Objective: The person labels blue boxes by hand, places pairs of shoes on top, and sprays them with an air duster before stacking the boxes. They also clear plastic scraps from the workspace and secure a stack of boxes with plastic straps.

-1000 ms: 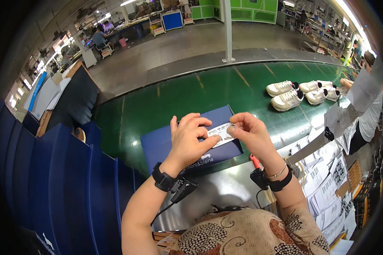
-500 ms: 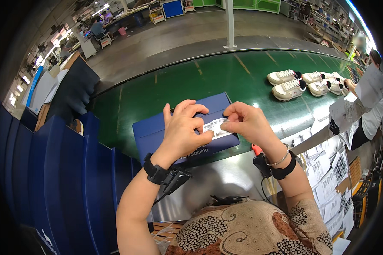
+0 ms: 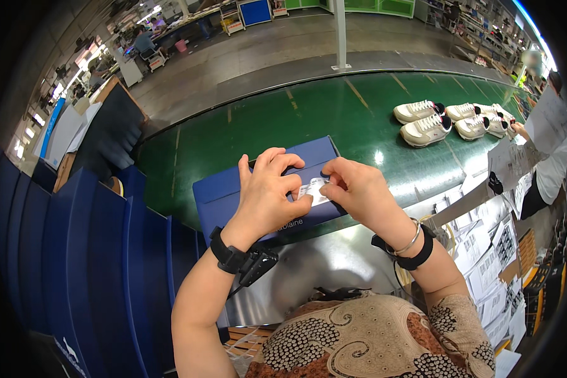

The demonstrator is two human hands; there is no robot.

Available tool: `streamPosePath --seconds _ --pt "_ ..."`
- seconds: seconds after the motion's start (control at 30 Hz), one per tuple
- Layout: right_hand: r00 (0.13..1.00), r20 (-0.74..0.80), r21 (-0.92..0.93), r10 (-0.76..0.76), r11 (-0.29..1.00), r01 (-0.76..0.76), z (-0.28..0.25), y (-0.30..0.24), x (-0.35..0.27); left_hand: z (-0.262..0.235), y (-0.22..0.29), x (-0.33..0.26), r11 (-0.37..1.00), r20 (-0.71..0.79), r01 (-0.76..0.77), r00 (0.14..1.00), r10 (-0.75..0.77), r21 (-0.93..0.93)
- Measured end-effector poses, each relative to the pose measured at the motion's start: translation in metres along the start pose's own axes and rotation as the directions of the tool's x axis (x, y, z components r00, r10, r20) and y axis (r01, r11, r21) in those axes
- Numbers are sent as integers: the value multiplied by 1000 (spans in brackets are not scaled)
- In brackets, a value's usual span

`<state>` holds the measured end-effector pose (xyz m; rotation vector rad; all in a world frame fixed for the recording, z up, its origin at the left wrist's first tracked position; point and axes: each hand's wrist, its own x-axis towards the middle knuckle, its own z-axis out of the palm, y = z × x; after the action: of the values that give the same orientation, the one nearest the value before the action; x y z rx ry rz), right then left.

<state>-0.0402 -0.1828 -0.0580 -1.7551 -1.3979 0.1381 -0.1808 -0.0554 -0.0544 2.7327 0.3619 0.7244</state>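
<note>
A dark blue shoebox [image 3: 223, 200] with a closed lid lies at a slant on the green belt's near edge. My left hand [image 3: 268, 192] is over it, thumb and forefinger bent at the left end of a white printed label [image 3: 314, 190], the other fingers arched above the lid. From the other side my right hand [image 3: 362, 192] pinches the label's right end between thumb and curled fingers. The label lies at the box's right part. Whether all of it touches the lid is hidden by my fingers.
Several tall blue boxes [image 3: 94, 252] stand close on my left. Pale sneakers [image 3: 426, 130] sit on the green belt [image 3: 258, 135] at the right. Printed papers [image 3: 482, 258] cover the right side, near another person's hand [image 3: 520, 130]. A steel surface [image 3: 321, 264] lies before me.
My right hand has shifted a little left and its fingers have curled in more at the label. The label looks less bowed. My left hand has hardly moved.
</note>
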Motion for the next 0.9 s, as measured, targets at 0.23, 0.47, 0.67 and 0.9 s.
streamPosePath --seconds 0.23,0.47,0.67,0.9 --pt "979 -200 -98 -32 995 13 9 -7 -8 -10 -3 -3 997 8 -57 998 57 55" --pt "975 -196 66 109 993 -98 27 2 -4 -6 -11 -11 1000 -190 -19 982 17 -10" --pt "961 -266 -15 -77 997 76 43 -4 -16 -9 -19 -21 998 -190 -7 982 19 63" --pt "964 10 549 264 805 -227 31 9 -25 -37 -12 -21 997 150 -69 986 65 19"
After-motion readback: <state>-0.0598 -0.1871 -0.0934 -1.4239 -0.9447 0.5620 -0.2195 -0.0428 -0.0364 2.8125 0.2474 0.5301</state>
